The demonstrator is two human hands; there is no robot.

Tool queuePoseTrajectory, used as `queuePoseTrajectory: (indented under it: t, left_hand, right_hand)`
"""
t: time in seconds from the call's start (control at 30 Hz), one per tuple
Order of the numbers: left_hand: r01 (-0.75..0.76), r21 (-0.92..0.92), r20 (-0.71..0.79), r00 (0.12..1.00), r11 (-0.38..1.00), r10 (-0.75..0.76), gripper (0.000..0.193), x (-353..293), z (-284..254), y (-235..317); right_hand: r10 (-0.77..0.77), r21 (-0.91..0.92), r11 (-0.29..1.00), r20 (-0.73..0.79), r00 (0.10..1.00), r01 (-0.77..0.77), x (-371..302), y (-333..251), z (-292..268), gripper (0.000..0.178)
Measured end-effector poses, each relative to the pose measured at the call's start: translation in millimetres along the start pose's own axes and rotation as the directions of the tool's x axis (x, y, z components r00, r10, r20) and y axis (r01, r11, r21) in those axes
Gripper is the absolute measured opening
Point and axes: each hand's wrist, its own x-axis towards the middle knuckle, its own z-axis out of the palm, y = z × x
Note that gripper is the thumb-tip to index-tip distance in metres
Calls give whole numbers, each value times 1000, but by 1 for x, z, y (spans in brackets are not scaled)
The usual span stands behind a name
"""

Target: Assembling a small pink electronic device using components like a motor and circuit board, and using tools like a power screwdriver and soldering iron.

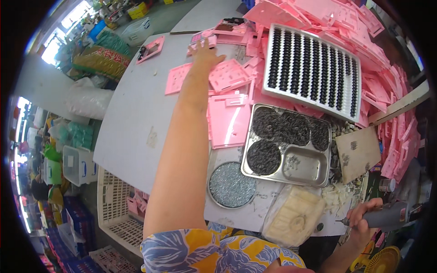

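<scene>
My left arm stretches far across the grey table. At its end my left hand (205,54) has its fingers spread over a small pink plastic casing (195,40) with a patterned face; whether it grips the casing I cannot tell for sure. Flat pink panels (229,75) lie just below that hand, and a larger pink panel (229,120) is nearer to me. At the lower right my right hand (362,218) is wrapped round a grey electric screwdriver (387,216), its thin bit pointing left.
A steel compartment tray (300,179) holds black screws, beside a round dish (232,185) of silvery small parts. Above stands a white tray (268,86) with rows of black parts. Pink panels (387,86) are heaped behind. A wrapped cream-coloured block (293,216) lies at the front edge.
</scene>
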Motion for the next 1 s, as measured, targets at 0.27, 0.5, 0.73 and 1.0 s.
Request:
queuePoseTrajectory:
  t: [0.27, 0.5, 0.73, 1.0]
  left_hand:
    - [-287, -484, -630, 770, 826, -102, 61, -38, -38, -76]
    - [-397, -778, -523, 839, 487, -152, 59, -181, -122, -119]
    - [-244, -934, -356, 546, -262, 758, 80, -322, -195, 35]
    - [-8, -989, -126, 544, -144, 830, 69, -389, -164, 141]
  right_hand:
    - [-91, 0, 996, -20, 996, 91, 4, 12, -20, 55]
    - [-623, -533, 728, -251, 741, 431, 23, 23, 5, 63]
    - [212, 116, 961, 266, 940, -249, -17, 66, 35, 55]
    - [294, 302, 838, 451, 842, -454, -33, 101, 43, 38]
